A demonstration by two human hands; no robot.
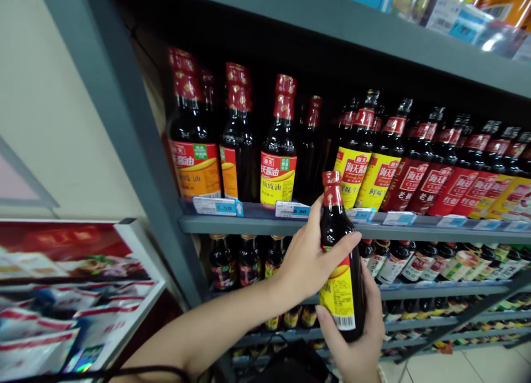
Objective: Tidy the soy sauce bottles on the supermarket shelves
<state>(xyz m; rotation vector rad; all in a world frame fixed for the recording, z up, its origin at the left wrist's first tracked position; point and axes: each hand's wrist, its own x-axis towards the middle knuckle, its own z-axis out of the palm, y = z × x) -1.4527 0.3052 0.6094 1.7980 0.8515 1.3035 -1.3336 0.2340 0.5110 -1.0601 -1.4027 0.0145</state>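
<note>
A dark soy sauce bottle [338, 278] with a red cap and a yellow-and-red label is held in front of the shelves, tilted slightly. My left hand [309, 258] grips its upper part, the thumb lying across the front of the glass. Lower down, my right hand [360, 328] is wrapped round the base and right side, its thumb beside the label. Behind the bottle, similar red-capped soy sauce bottles [279, 167] stand on the shelf. One with an orange label [194, 164] is at the far left of that row.
Several sauce bottles with yellow or red labels [442, 178] line the shelf to the right. Price tags run along the shelf edge [249, 224]. Lower shelves hold smaller bottles [249, 264]. At left, a display bin [143, 286] holds packets. Tiled floor [477, 366] shows at bottom right.
</note>
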